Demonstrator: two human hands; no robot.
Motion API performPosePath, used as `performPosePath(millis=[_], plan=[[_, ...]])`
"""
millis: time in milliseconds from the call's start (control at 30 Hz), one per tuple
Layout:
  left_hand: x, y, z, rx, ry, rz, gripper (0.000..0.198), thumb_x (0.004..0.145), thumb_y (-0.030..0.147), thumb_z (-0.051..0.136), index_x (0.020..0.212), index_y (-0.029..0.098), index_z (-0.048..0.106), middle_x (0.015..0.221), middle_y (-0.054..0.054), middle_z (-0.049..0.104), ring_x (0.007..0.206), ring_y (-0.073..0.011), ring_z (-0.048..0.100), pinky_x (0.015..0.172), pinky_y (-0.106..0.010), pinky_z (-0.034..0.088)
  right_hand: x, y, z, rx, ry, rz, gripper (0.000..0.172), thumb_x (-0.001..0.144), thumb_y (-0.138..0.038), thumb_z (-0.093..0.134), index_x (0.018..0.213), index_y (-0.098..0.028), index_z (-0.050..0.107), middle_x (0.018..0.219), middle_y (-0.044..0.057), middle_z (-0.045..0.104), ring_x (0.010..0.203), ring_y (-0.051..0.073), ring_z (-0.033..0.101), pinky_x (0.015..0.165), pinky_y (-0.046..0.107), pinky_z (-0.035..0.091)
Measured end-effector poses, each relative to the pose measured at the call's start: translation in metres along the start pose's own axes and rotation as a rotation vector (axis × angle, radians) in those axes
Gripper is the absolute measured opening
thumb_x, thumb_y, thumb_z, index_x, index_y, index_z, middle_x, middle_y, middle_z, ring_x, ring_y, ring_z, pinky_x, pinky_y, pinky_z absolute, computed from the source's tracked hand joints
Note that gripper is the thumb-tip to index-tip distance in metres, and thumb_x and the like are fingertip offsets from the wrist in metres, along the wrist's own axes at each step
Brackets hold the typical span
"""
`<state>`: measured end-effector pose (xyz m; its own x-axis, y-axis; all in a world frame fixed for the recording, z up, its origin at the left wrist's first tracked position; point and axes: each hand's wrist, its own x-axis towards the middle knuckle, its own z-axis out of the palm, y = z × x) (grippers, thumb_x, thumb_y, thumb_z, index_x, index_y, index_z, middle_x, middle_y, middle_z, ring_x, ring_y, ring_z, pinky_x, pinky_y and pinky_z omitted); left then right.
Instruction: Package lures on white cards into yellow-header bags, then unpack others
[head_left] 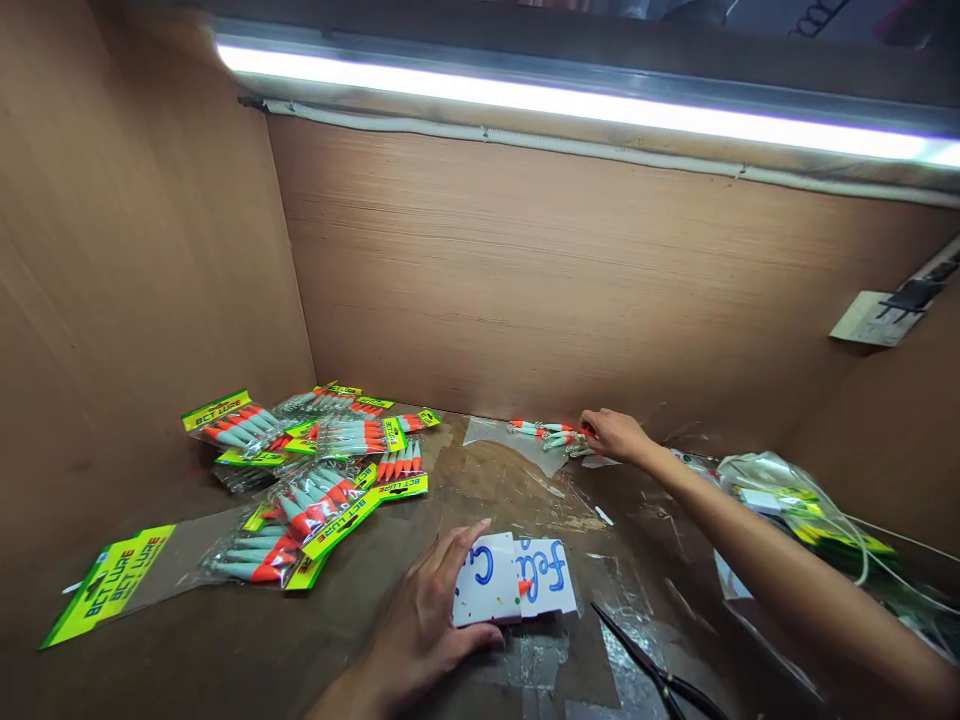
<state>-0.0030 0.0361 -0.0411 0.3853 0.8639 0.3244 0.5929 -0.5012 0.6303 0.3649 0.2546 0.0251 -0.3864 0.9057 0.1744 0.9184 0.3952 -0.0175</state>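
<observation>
My left hand (429, 598) rests at the front middle, its thumb and fingers around the left end of a small white folded card piece (486, 580) with blue lettering and coloured dots. My right hand (613, 435) reaches to the back wall, fingertips pinched at a loose group of orange-and-white fishing lures (556, 436). Something orange shows at those fingertips, and the fingers partly hide it. Black-handled pliers or scissors (645, 655) lie right of the card piece, partly cut off by the frame edge.
Clear bags of lures with yellow-green headers (322, 500) are piled at the left. One flat bag (112, 580) extends toward the front left. Plastic bags with yellow-green cards (795, 500) lie at right, beyond my right forearm. Wooden walls enclose the worktop; a lamp (570, 105) hangs above.
</observation>
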Motion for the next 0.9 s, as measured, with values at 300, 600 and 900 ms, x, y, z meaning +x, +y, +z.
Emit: performPosePath(millis=[300, 600, 900], plan=[[0.001, 0.000, 0.000, -0.007, -0.011, -0.003, 0.099, 0.068, 0.029, 0.085, 0.149, 0.039, 0.029, 0.144, -0.004, 0.050, 0.129, -0.0290, 0.051, 0.107, -0.045, 0.044, -0.067, 0.006, -0.010, 0.670, -0.238, 0.081, 0.035, 0.088, -0.045, 0.058, 0.103, -0.014, 0.064, 0.080, 0.003, 0.067, 0.059, 0.011, 0.054, 0.053, 0.022, 0.039], [0.002, -0.003, 0.002, 0.017, -0.013, 0.025, 0.095, 0.072, 0.032, 0.082, 0.150, 0.036, 0.028, 0.146, -0.008, 0.047, 0.130, -0.0311, 0.050, 0.108, -0.050, 0.042, -0.107, -0.033, 0.012, 1.420, -0.419, 0.241, 0.036, 0.064, -0.037, 0.087, 0.085, -0.013, 0.069, 0.071, 0.000, 0.067, 0.061, 0.011, 0.056, 0.057, 0.022, 0.039], [0.003, 0.002, -0.001, 0.016, -0.022, 0.018, 0.095, 0.071, 0.036, 0.083, 0.149, 0.036, 0.029, 0.143, -0.008, 0.050, 0.127, -0.0311, 0.052, 0.105, -0.050, 0.045, -0.132, -0.054, -0.008, 1.408, -0.217, 0.176, 0.036, 0.067, -0.038, 0.086, 0.089, -0.016, 0.068, 0.088, 0.004, 0.072, 0.079, 0.016, 0.064, 0.074, 0.029, 0.048]])
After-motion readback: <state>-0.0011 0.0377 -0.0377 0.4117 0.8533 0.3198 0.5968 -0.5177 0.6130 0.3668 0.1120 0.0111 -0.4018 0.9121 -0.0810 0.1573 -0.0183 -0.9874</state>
